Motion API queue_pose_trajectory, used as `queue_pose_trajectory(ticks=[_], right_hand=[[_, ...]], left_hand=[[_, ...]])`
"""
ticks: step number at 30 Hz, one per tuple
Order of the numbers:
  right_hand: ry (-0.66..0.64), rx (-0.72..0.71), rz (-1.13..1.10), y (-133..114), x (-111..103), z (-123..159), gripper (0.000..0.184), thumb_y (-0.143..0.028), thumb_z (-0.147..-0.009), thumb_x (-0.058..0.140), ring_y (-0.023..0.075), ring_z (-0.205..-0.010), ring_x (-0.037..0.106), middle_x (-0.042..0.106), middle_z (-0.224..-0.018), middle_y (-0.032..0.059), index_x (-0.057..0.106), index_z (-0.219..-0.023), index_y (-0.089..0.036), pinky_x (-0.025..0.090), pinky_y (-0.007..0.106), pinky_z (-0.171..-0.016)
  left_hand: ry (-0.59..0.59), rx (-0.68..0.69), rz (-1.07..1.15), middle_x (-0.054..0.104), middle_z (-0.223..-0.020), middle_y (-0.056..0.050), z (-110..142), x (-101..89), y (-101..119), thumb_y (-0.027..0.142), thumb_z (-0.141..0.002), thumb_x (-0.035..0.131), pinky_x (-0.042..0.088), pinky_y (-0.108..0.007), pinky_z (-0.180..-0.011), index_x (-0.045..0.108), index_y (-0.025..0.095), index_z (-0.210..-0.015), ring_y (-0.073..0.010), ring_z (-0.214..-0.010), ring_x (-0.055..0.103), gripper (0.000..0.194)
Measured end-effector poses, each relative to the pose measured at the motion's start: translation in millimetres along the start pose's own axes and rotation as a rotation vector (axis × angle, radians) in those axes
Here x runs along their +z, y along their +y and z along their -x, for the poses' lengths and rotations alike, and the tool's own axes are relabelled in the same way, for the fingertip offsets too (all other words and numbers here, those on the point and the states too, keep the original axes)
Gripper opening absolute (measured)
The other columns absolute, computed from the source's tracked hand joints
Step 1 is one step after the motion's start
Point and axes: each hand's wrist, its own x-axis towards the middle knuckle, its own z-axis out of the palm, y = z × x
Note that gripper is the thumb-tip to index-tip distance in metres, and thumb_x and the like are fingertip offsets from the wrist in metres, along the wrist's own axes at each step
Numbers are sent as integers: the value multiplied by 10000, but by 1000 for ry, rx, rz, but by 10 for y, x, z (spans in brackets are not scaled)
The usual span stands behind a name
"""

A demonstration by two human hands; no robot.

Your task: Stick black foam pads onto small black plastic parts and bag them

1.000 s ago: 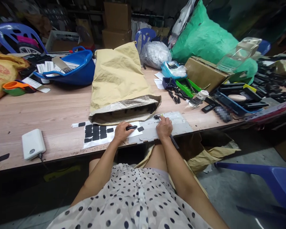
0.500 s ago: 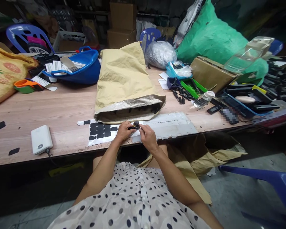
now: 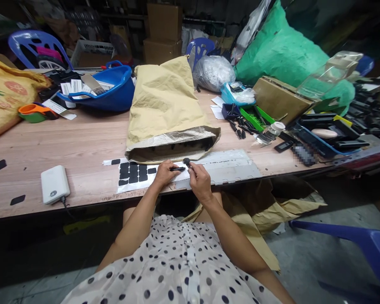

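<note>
The left hand (image 3: 165, 174) is closed on a slim black piece (image 3: 177, 169), above the white sheet (image 3: 131, 187). It looks light, stiff and perhaps slippery; the long sides should give good hold. The right hand (image 3: 200, 180), just beside, grips a dark round-headed tool (image 3: 186, 161). The wood-patterned table (image 3: 91, 143) seems smooth; far cardboard boxes (image 3: 164, 31) stand in dimness.

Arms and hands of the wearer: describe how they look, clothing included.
The left hand and right hand are ungloved, with no watch or bracelet visible. Both forearms are bare. The pale top has dark dots and a paler strip down the front.
</note>
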Motion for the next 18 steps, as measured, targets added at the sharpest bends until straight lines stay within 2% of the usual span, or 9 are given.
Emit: queue_pose_trajectory(ticks=[6, 11, 15, 18], right_hand=[[-85, 47, 16, 58, 42, 69, 353, -171, -927, 444, 203, -874, 640, 690, -927, 77, 720, -1144, -214, 527, 299, -794], [12, 84, 58, 195, -40, 0, 350, -196, -930, 442, 207, -910, 631, 696, -963, 83, 719, -1144, -209, 514, 310, -831], [71, 221, 228, 461, -218, -152, 372, -170, -908, 448, 214, -894, 601, 680, -973, 91, 718, -1161, -206, 488, 316, -791], [52, 360, 410, 695, -325, -257, 377, -140, -886, 469, 228, -892, 572, 658, -965, 104, 731, -1151, -195, 449, 316, -744]], left_hand=[[22, -20, 6, 637, -765, 11, 9, 10, 35, 169, -691, 773, 502, -301, -754, 790, 234, -798, -165, -763, 601, 126], [25, -30, -28, 657, -811, -1, 28, 11, 73, 192, -683, 762, 516, -321, -785, 773, 227, -817, -183, -791, 614, 138], [3, -26, -68, 662, -871, -6, 35, 5, 95, 202, -644, 766, 523, -343, -804, 745, 222, -895, -199, -816, 619, 252], [-3, -30, -81, 659, -886, -9, 37, 2, 99, 199, -652, 744, 522, -348, -799, 721, 218, -891, -201, -811, 615, 241]])
